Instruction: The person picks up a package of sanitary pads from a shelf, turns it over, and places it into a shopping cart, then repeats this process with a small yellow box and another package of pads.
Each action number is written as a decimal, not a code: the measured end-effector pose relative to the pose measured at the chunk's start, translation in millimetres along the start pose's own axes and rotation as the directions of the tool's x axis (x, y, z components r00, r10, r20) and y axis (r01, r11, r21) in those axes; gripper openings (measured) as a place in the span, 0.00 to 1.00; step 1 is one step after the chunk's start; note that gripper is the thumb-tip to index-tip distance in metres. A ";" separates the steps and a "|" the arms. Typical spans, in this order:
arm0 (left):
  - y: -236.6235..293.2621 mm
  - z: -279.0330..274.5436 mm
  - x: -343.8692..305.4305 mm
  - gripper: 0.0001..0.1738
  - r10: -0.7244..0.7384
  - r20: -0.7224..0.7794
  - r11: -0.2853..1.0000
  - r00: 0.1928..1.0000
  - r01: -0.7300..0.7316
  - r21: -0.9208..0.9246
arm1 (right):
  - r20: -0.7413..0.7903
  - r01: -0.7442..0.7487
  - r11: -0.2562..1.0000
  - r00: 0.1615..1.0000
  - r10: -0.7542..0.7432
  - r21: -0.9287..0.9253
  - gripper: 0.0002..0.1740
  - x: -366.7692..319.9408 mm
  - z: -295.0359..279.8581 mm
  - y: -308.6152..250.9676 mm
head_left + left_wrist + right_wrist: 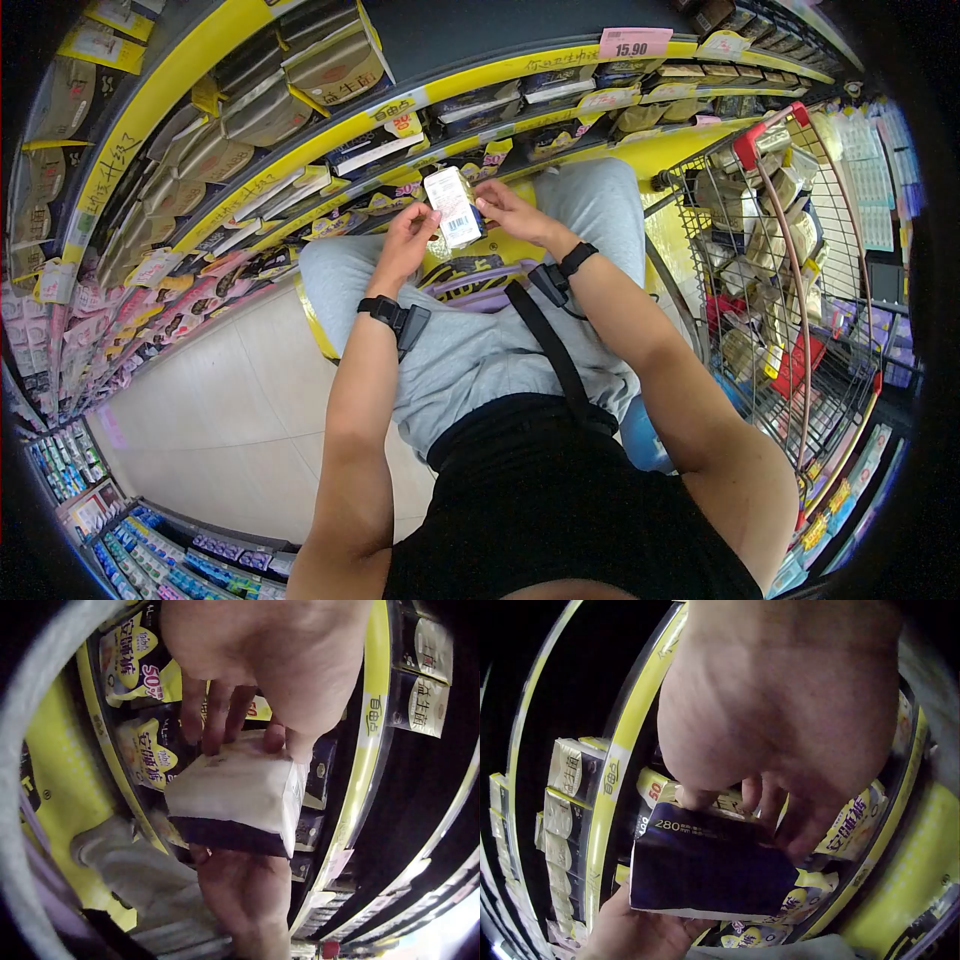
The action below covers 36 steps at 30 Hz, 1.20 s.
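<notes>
A small flat pack (453, 206), white on its barcode side and dark purple on the other, is held between both hands in front of the shelves. My left hand (408, 238) grips its left edge with curled fingers; my right hand (506, 212) grips its right edge. The left wrist view shows the pack's white face (240, 795) pinched under the left fingers (217, 712), with the other hand (247, 892) below. The right wrist view shows the pack's purple face (705, 870), printed 280, under the right fingers (780, 810). I am crouched, grey-trousered knees (600, 200) toward the shelf.
Yellow-edged shelves (300, 150) packed with dark and beige packs curve across the back; a pink price tag (634, 42) reads 15.90. A wire shopping cart (780, 280) with red handles, full of packs, stands at my right. Pale floor tiles (220, 420) lie to the left.
</notes>
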State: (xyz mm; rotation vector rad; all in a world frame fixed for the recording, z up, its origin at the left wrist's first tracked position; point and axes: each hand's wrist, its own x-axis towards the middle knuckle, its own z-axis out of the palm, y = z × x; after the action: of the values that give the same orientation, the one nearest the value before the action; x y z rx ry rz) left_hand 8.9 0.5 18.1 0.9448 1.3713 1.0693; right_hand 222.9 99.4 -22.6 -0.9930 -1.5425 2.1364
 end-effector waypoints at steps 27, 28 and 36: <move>-8.6 -1.5 4.7 0.12 -0.002 -0.039 0.993 0.999 0.007 0.121 | 0.077 -0.074 0.997 0.994 0.073 0.014 0.20 0.2 -0.9 -4.3; -8.2 -1.7 4.6 0.13 -0.006 -0.036 0.994 0.999 0.010 0.108 | 0.086 -0.080 0.996 0.993 0.077 0.034 0.21 -0.8 -0.4 -6.0; 0.6 -2.4 2.6 0.13 -0.082 -0.003 0.996 0.997 0.082 -0.043 | 0.072 -0.060 0.998 0.996 0.059 0.014 0.24 -1.7 0.6 -13.9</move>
State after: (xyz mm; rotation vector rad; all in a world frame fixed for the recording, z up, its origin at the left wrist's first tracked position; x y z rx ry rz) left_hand 6.3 2.9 18.0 0.8481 1.3743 1.0357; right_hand 221.9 102.9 -9.1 -0.9797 -1.5440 2.2443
